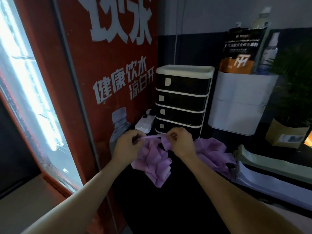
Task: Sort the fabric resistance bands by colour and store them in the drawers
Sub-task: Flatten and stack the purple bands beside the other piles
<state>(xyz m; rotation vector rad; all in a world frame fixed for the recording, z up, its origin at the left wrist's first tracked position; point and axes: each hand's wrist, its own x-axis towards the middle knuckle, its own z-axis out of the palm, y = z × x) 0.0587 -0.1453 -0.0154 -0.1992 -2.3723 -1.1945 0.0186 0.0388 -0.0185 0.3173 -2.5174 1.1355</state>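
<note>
Right in front of the drawer unit, a purple fabric band hangs bunched and creased above the dark tabletop, its top edge pulled into a thin taut strip between two hands. The left hand has its fingers curled round one end of that strip, and the right hand pinches the other end with thumb and curled fingers, so both hands hold the same band. The hands sit level with the lowest drawer of the unit, just before its front. More purple fabric lies heaped on the tabletop to the right of the unit's base, partly behind the right wrist; whether it is joined to the held band cannot be told.

The drawer unit is black with white trim, four drawers all pushed in, each with a small pale label at its left side. A white power strip with a red light lies just left of the unit's base. Left of that stands a red vending machine with white lettering and a lit glass front. Right of the unit is a white bin holding a dark pouch, and further right a potted plant. A stack of papers lies near the right-hand fabric heap.
</note>
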